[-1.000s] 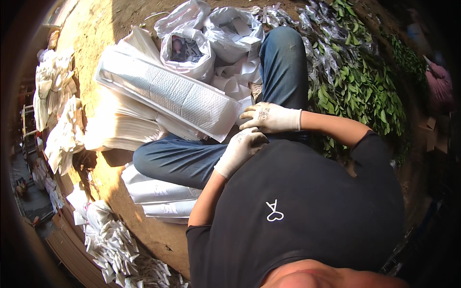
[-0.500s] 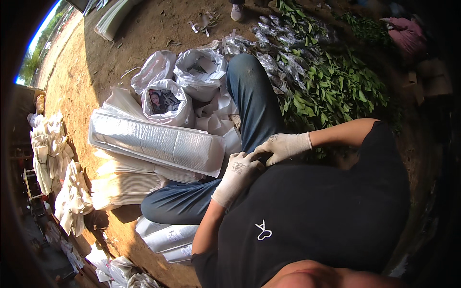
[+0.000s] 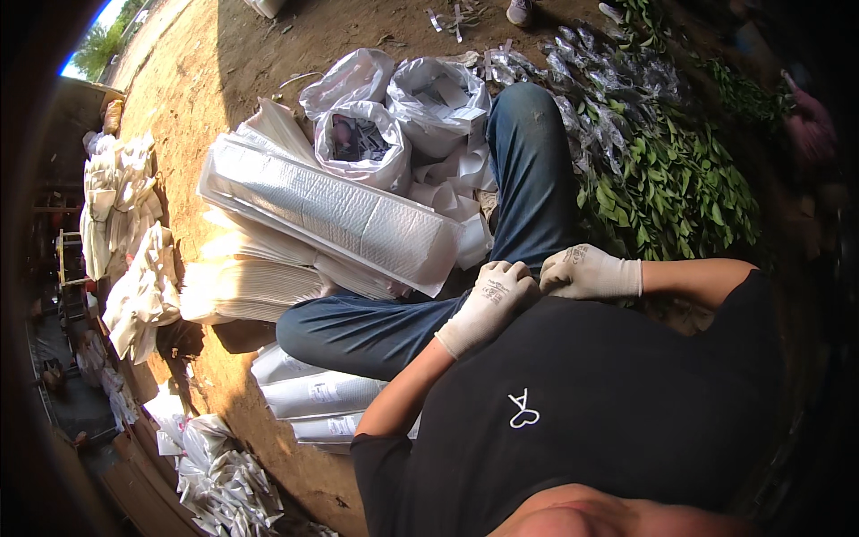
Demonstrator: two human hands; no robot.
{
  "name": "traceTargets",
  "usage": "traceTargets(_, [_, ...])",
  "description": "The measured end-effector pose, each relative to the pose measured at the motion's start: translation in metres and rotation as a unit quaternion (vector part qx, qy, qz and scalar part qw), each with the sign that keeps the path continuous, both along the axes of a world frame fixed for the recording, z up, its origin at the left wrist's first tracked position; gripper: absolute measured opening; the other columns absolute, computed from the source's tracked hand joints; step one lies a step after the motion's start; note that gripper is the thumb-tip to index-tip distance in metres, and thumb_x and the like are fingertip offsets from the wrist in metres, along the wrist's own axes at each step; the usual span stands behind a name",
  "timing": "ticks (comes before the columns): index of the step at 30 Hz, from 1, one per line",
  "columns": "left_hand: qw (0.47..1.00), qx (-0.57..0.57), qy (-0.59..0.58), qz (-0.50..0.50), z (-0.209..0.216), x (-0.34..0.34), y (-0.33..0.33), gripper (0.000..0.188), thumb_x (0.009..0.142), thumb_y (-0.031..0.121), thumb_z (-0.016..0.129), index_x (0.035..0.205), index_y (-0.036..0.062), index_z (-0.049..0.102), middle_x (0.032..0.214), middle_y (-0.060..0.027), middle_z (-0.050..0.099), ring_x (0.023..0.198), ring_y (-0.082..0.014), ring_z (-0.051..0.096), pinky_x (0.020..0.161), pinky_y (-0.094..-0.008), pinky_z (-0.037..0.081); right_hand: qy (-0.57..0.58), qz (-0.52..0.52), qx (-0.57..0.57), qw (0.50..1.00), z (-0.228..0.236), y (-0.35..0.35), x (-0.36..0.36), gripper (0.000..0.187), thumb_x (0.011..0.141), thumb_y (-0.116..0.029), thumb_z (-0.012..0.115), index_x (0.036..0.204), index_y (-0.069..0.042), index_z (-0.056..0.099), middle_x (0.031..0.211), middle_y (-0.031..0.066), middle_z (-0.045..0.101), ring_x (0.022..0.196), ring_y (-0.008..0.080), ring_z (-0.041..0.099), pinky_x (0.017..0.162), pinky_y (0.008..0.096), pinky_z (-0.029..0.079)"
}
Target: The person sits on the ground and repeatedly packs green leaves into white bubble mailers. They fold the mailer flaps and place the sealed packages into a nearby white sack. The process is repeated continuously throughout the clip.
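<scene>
Both hands wear white work gloves and meet in my lap, at the lower edge of my black T-shirt (image 3: 608,385). My left hand (image 3: 494,300) has its fingers curled, knuckles up. Close beside it, my right hand (image 3: 586,272) is likewise closed. Whatever their fingertips hold, if anything, is hidden against the shirt. In front of my crossed legs (image 3: 385,331) in blue jeans lies a stack of white padded mailers (image 3: 331,206), the top one showing a quilted surface. A thick pile of pale sleeves (image 3: 237,286) sits below it.
White sacks (image 3: 438,98) holding paper pieces stand beyond the mailers. To the right lie leafy green branches (image 3: 671,188) and plastic-wrapped bundles (image 3: 599,76). Labelled white packages (image 3: 327,394) rest by my left leg. Pale wrapped bundles (image 3: 121,197) stand far left. Another person's shoe (image 3: 520,12) shows at top.
My view has turned, so the scene sits further right and higher. My right hand's fingers, more stretched toward the left hand before, are now curled. Both hands stay at the shirt's edge.
</scene>
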State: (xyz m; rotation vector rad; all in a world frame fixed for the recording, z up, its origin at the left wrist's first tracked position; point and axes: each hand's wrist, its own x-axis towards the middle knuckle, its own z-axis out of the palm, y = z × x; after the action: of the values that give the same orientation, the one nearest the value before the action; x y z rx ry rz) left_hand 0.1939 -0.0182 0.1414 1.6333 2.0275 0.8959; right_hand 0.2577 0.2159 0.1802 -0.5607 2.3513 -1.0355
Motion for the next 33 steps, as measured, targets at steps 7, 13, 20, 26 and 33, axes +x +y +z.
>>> traceTargets(7, [0.989, -0.034, -0.131, -0.052, 0.000, -0.014, -0.004, 0.024, 0.090, 0.022, 0.062, 0.108, 0.0068, 0.067, 0.104, -0.0130, 0.066, 0.099, -0.0339, 0.063, 0.088, -0.0423, 0.048, 0.027, 0.143, 0.133, 0.980, -0.001, -0.009, -0.017, 0.027, 0.086, -0.037, 0.069, 0.101, -0.018, 0.077, 0.106, 0.0031, 0.068, 0.106, 0.0249, 0.066, 0.089, 0.0389, 0.053])
traceTargets(13, [0.938, -0.011, -0.337, 0.079, -0.014, -0.015, 0.000, 0.034, 0.082, 0.026, 0.077, 0.105, 0.0029, 0.069, 0.095, -0.0153, 0.071, 0.089, -0.0296, 0.069, 0.081, -0.0366, 0.052, -0.064, 0.121, 0.161, 0.977, -0.010, -0.007, -0.032, 0.044, 0.087, -0.046, 0.067, 0.111, -0.009, 0.074, 0.112, 0.0093, 0.068, 0.111, 0.0295, 0.065, 0.096, 0.0405, 0.050])
traceTargets(20, [0.962, 0.017, -0.204, 0.181, -0.023, -0.002, 0.005, 0.032, 0.077, 0.027, 0.079, 0.092, 0.0034, 0.062, 0.084, -0.0137, 0.068, 0.083, -0.0314, 0.068, 0.078, -0.0396, 0.052, -0.070, 0.054, 0.188, 0.978, -0.016, -0.016, -0.020, 0.049, 0.090, -0.041, 0.064, 0.115, 0.001, 0.065, 0.113, 0.0191, 0.066, 0.112, 0.0324, 0.064, 0.096, 0.0420, 0.050])
traceTargets(26, [0.983, 0.056, 0.003, 0.177, -0.038, 0.006, 0.010, 0.025, 0.079, 0.027, 0.072, 0.094, 0.0094, 0.062, 0.082, -0.0100, 0.068, 0.083, -0.0298, 0.067, 0.093, -0.0440, 0.047, -0.001, 0.000, 0.222, 0.975, -0.010, -0.029, -0.013, 0.049, 0.085, -0.041, 0.068, 0.108, 0.002, 0.061, 0.108, 0.0197, 0.068, 0.106, 0.0326, 0.067, 0.093, 0.0412, 0.051])
traceTargets(33, [0.976, 0.015, 0.104, 0.191, -0.046, 0.013, 0.013, 0.015, 0.082, 0.026, 0.064, 0.089, 0.0129, 0.068, 0.080, -0.0053, 0.068, 0.088, -0.0252, 0.069, 0.106, -0.0464, 0.043, -0.134, -0.044, 0.161, 0.977, -0.020, -0.020, -0.018, 0.045, 0.082, -0.037, 0.072, 0.113, -0.005, 0.069, 0.108, 0.0177, 0.069, 0.106, 0.0327, 0.067, 0.096, 0.0400, 0.050])
